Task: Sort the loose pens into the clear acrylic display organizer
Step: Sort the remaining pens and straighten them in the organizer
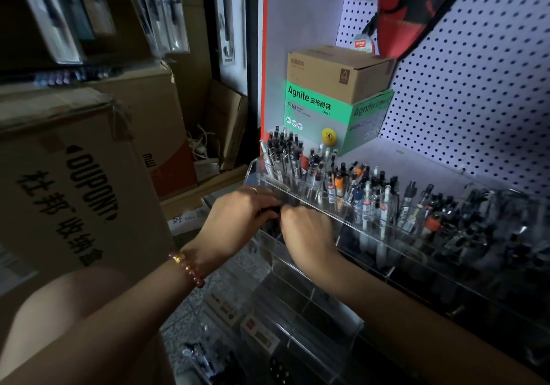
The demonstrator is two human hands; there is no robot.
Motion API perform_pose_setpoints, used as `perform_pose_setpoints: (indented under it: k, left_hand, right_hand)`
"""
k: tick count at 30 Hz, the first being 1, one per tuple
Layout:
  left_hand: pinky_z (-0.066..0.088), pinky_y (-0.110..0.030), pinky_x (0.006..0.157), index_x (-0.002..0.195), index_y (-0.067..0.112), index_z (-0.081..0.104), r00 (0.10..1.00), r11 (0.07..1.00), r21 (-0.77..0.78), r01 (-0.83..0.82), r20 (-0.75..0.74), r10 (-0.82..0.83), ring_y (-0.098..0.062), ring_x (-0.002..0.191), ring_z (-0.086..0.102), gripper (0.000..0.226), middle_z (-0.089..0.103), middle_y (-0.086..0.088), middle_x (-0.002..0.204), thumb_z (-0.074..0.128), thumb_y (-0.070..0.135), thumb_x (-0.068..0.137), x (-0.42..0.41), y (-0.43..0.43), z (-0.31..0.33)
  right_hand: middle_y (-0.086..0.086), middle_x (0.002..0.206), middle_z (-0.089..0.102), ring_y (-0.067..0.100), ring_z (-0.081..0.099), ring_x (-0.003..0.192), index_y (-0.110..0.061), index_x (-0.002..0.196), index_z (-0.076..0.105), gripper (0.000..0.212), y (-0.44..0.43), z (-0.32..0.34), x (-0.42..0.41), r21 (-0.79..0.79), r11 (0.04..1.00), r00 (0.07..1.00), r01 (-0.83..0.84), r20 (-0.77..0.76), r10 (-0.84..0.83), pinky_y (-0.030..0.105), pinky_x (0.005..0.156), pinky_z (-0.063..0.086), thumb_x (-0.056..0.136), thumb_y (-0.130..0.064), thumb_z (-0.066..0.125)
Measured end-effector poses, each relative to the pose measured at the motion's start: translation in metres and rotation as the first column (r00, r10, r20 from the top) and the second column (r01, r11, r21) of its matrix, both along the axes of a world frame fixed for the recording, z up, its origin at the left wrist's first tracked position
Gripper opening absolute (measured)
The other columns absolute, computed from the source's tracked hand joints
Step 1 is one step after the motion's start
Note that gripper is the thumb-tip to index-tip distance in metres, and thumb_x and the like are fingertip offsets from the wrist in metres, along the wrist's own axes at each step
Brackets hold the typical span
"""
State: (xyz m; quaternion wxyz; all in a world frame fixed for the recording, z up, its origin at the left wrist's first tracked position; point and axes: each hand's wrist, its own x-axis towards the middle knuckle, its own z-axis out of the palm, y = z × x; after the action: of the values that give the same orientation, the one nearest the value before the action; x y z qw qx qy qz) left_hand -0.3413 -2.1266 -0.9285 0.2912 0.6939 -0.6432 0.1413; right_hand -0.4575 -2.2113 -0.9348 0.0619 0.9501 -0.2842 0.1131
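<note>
A clear acrylic display organizer (pixel 300 268) with stepped rows stands on the shelf, and its upper rows hold several upright pens (pixel 366 197). My left hand (pixel 241 212), with a bead bracelet at the wrist, and my right hand (pixel 306 230) meet at the organizer's left end over a middle row. Both curl their fingers round a bunch of dark pens (pixel 272 210) held between them. The hands hide most of the bunch. The lower front rows look see-through, with dark shapes behind them.
A green and grey Agnite box (pixel 327 117) with a brown carton (pixel 336 69) on top stands behind the organizer, against a white pegboard (pixel 476 87). Large cardboard boxes (pixel 74 176) crowd the left side. Packaged items (pixel 214 361) lie on the floor below.
</note>
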Motion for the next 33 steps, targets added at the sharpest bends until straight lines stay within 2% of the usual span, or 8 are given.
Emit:
perform_pose_setpoints:
  k: [4, 6, 11, 14, 18, 22, 29, 33]
  left_hand:
    - [0.034, -0.026, 0.085, 0.102, 0.021, 0.072, 0.984, 0.999, -0.049, 0.003, 0.177, 0.006, -0.011, 0.105, 0.053, 0.033, 0.071, 0.009, 0.105, 0.049, 0.036, 0.086, 0.005, -0.003, -0.008]
    - [0.033, -0.028, 0.087, 0.107, 0.024, 0.07, 0.979, 0.999, -0.042, 0.011, 0.203, -0.002, -0.01, 0.11, 0.052, 0.033, 0.069, 0.011, 0.11, 0.046, 0.04, 0.09, 0.012, -0.002, -0.012]
    - [0.037, -0.023, 0.09, 0.132, 0.016, 0.052, 0.999, 0.994, -0.105, 0.024, -0.033, -0.027, -0.014, 0.111, 0.053, 0.049, 0.061, -0.001, 0.123, 0.042, 0.046, 0.094, 0.012, 0.001, -0.019]
    - [0.035, -0.024, 0.1, 0.135, 0.012, 0.05, 1.0, 0.997, -0.082, 0.002, 0.021, -0.001, -0.017, 0.12, 0.05, 0.048, 0.051, -0.003, 0.139, 0.036, 0.039, 0.099, 0.013, 0.004, -0.031]
    - [0.02, -0.023, 0.115, 0.14, 0.007, 0.042, 0.999, 0.999, -0.043, 0.001, 0.033, 0.0, -0.012, 0.134, 0.036, 0.046, 0.039, -0.004, 0.146, 0.035, 0.028, 0.099, 0.007, 0.006, -0.045]
    - [0.022, -0.024, 0.114, 0.139, 0.007, 0.044, 0.999, 0.999, -0.048, -0.009, 0.053, 0.012, -0.012, 0.134, 0.037, 0.046, 0.042, -0.005, 0.145, 0.041, 0.025, 0.097, 0.006, 0.006, -0.042]
    - [0.034, -0.039, 0.11, 0.135, 0.01, 0.05, 0.997, 0.993, -0.109, -0.041, -0.063, 0.035, -0.014, 0.13, 0.043, 0.047, 0.049, -0.005, 0.14, 0.049, 0.032, 0.094, 0.007, 0.014, -0.038]
    - [0.023, -0.029, 0.115, 0.139, 0.012, 0.045, 0.999, 0.998, -0.053, 0.032, 0.009, -0.031, -0.012, 0.133, 0.04, 0.044, 0.046, -0.002, 0.143, 0.041, 0.023, 0.097, 0.005, 0.02, -0.041]
  right_hand:
    - [0.005, 0.097, 0.068, 0.025, 0.067, 0.086, -0.012, 0.105, 0.057, 0.018, 0.0, 0.004, 0.0, 0.046, 0.999, 0.999, 0.006, 0.048, -0.008, 0.03, 0.057, 0.037, 0.1, -0.014, 0.039]
    - [0.006, 0.097, 0.068, 0.026, 0.067, 0.086, -0.012, 0.106, 0.055, 0.021, 0.002, 0.005, -0.002, 0.072, 0.997, 0.996, -0.001, 0.091, -0.005, 0.03, 0.058, 0.039, 0.1, -0.022, 0.038]
    - [0.003, 0.094, 0.066, 0.023, 0.066, 0.085, -0.013, 0.122, 0.044, 0.03, 0.01, 0.011, -0.016, 0.098, 0.991, 0.977, -0.086, 0.203, 0.065, 0.028, 0.059, 0.032, 0.099, -0.032, 0.037]
    - [0.001, 0.092, 0.067, 0.022, 0.065, 0.082, -0.016, 0.117, 0.047, 0.026, 0.01, 0.012, -0.022, 0.103, 0.988, 0.968, -0.119, 0.232, 0.093, 0.028, 0.058, 0.032, 0.098, -0.031, 0.038]
    - [-0.001, 0.086, 0.066, 0.021, 0.065, 0.077, -0.017, 0.103, 0.053, 0.02, 0.009, 0.011, -0.03, 0.113, 0.983, 0.964, -0.146, 0.24, 0.116, 0.027, 0.057, 0.034, 0.097, -0.029, 0.039]
    - [-0.003, 0.085, 0.065, 0.019, 0.064, 0.078, -0.019, 0.103, 0.054, 0.02, 0.011, 0.013, -0.035, 0.119, 0.982, 0.97, -0.147, 0.212, 0.12, 0.027, 0.059, 0.035, 0.097, -0.03, 0.039]
    - [-0.005, 0.079, 0.061, 0.014, 0.054, 0.067, -0.02, 0.1, 0.055, 0.02, 0.013, 0.018, -0.046, 0.112, 0.986, 0.978, -0.123, 0.183, 0.101, 0.027, 0.058, 0.034, 0.097, -0.029, 0.038]
    - [-0.007, 0.08, 0.063, 0.012, 0.056, 0.067, -0.021, 0.097, 0.056, 0.019, 0.012, 0.022, -0.054, 0.115, 0.987, 0.98, -0.117, 0.176, 0.095, 0.024, 0.059, 0.034, 0.096, -0.03, 0.039]
